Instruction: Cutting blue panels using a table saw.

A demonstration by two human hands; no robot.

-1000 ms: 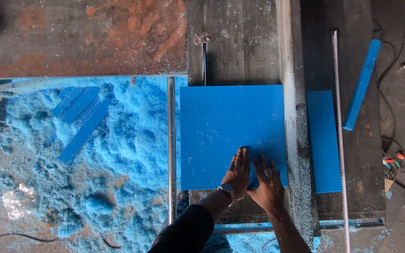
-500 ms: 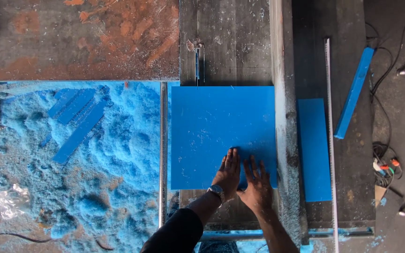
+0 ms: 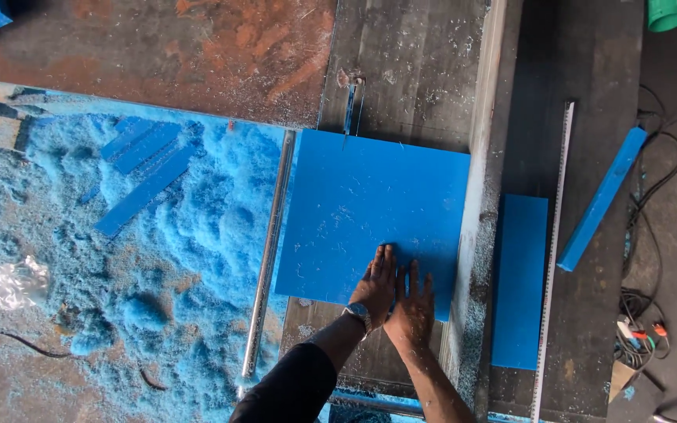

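Head camera is looking straight down at a saw tabletop (image 3: pixel 409 70). Both hands are lying flat and released, side by side, pressing on the near edge of a square blue panel (image 3: pixel 370 211): left hand (image 3: pixel 376 283), right hand (image 3: pixel 411 312). The panel's far edge is touching the saw blade (image 3: pixel 349 110) in its slot. Judging by this, even pressure, fingers clear of the blade line, and the right edge tight against the pale fence (image 3: pixel 479 188) would be helping. Blue sawdust (image 3: pixel 119 258) is covering the left side.
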